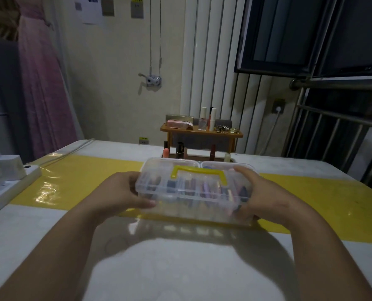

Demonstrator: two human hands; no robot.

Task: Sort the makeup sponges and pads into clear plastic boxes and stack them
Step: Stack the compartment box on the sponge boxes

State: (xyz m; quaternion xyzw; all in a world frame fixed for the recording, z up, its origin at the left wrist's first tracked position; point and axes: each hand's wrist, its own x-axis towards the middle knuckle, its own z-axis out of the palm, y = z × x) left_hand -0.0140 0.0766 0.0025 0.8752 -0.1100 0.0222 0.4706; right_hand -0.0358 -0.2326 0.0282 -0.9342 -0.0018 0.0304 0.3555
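A clear plastic box [193,190] with a yellow handle [199,173] on its lid is held between both hands over the yellow strip of the table. Coloured makeup items show blurred through its walls. My left hand [124,192] grips its left end, thumb along the front. My right hand [261,194] grips its right end, fingers over the top corner. Two more clear boxes lie directly behind it, one at the left [159,162] and one at the right [219,165]. Another clear layer shows beneath the held box; whether they touch I cannot tell.
A small wooden shelf [202,132] with bottles and a pink packet stands at the table's far edge, lipsticks [181,149] below it. A white power strip and adapters [4,177] lie at the left edge. A metal railing [332,127] is at the right.
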